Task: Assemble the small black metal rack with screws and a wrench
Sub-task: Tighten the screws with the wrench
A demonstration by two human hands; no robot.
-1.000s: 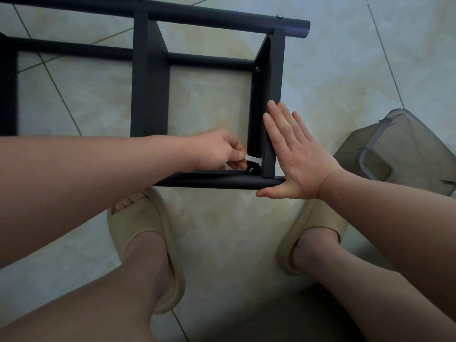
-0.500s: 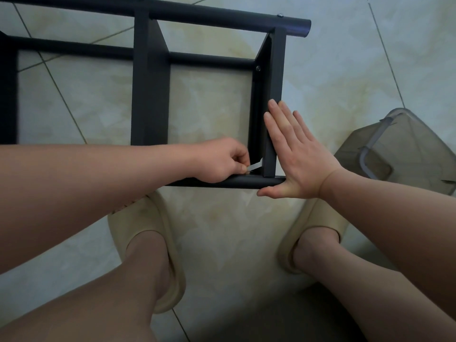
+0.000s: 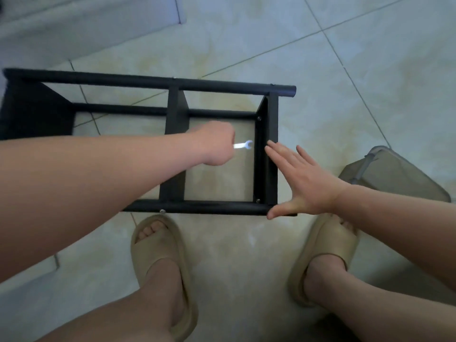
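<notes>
The black metal rack [image 3: 172,82] lies on its side on the tiled floor in front of my feet. My left hand [image 3: 214,145] is curled round a small silver wrench [image 3: 244,145], whose open jaw points right, held inside the frame above the floor and apart from the end panel [image 3: 270,154]. My right hand [image 3: 299,183] is flat with straight fingers against the outside of that end panel, thumb by the near tube's end. Screw heads [image 3: 258,200] show at the panel's inner corners, and one screw [image 3: 162,211] sits on the near tube.
A translucent grey plastic box [image 3: 394,178] with a handle stands on the floor right of the rack. My two feet in beige slippers [image 3: 160,245] are just in front of the near tube. A pale raised step [image 3: 98,18] runs along the far left.
My left hand lifted the wrench off the lower corner screw and moved it up to mid-panel height. The view pulled back, showing more of the rack. My right hand stays on the panel.
</notes>
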